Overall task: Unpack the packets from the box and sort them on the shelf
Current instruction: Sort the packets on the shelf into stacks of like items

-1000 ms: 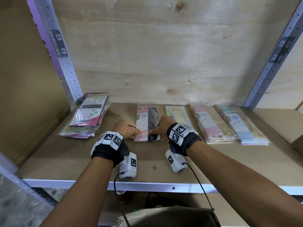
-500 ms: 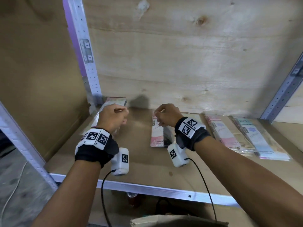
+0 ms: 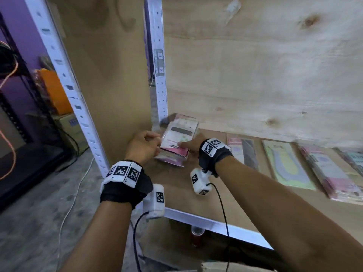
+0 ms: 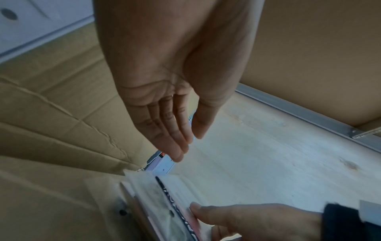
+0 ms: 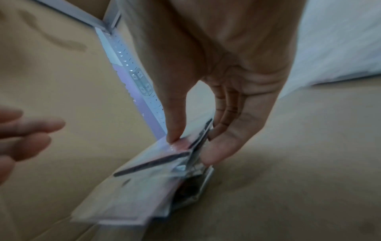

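Right hand (image 3: 191,144) pinches near end of packet stack (image 3: 178,140), long axis toward back wall; left hand (image 3: 142,147) beside it, fingers relaxed, empty.

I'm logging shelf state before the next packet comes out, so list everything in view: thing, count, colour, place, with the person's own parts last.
Packet stack: one pile, pink and white, back left shelf corner.
Pink and black packet: one, flat, right of the stack.
Yellow packet: one, further right.
Pink packet pile: one, further right.
Pale blue packet: one, far right, cut off.
Shelf: one, brown board, metal front edge.
Uprights: two, white, perforated.
Box: one, cardboard, bottom edge.
Left hand: beside the stack, fingers straight.
Right hand: pinches the stack's near edge.
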Motion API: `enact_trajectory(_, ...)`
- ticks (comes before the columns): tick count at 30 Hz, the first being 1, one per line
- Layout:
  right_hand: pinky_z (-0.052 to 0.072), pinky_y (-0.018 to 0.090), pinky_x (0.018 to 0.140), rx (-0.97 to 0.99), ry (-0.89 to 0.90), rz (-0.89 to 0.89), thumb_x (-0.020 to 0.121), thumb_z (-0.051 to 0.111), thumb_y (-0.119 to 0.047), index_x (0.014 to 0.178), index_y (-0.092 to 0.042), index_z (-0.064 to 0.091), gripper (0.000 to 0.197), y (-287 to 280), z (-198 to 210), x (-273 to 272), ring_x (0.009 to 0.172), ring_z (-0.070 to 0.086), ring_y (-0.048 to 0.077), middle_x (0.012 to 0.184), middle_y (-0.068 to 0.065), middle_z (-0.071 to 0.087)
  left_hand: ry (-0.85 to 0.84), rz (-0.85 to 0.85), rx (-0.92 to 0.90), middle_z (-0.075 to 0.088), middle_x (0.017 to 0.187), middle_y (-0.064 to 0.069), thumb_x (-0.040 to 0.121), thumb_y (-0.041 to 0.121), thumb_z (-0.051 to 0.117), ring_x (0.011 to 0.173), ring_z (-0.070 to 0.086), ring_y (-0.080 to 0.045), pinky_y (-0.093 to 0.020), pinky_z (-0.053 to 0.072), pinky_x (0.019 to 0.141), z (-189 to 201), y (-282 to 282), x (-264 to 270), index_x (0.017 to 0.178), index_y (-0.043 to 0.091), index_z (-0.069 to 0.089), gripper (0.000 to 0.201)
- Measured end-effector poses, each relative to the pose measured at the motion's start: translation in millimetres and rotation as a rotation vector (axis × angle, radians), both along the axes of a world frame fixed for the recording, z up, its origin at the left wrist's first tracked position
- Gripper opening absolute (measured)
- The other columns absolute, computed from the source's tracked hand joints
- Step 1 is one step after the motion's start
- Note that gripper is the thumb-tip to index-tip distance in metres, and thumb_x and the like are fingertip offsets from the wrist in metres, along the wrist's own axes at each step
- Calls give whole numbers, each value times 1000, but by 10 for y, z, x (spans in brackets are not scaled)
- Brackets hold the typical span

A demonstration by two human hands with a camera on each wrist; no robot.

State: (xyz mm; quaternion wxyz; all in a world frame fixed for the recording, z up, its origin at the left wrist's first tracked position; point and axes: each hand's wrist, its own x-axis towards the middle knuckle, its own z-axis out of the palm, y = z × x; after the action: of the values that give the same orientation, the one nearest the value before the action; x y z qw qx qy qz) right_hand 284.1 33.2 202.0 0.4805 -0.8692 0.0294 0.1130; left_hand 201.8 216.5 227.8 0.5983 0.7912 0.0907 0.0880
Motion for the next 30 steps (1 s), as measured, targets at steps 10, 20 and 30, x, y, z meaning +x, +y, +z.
enact_trajectory(10,38,25,44,334,-56,-82,85,75,-9,76,-12,58,19,-808,366,-554,57,47,20,89,20,56,-41,-210,402,54,122,-10,78,-10,62,109,58,-30,-38,50,98,15,-369,-82,136,17,54,65)
enact_trajectory(20,35,26,55,784,-118,-70,96,61,-29,113,-7,63,28,-1606,798,-1267,63,59,18,89,11,68,-753,-187,547,56,106,1,88,33,73,96,49,9,-11,39,95,441,-1303,-464,102,20,74,19)
enact_trajectory(30,47,17,70,249,-466,-99,97,61,-27,83,-21,69,17,-2160,544,-1655,73,62,-1,80,-12,70,-579,-253,-51,75,92,2,89,25,73,81,69,-15,-31,57,67,427,-1890,-538,100,19,68,13)
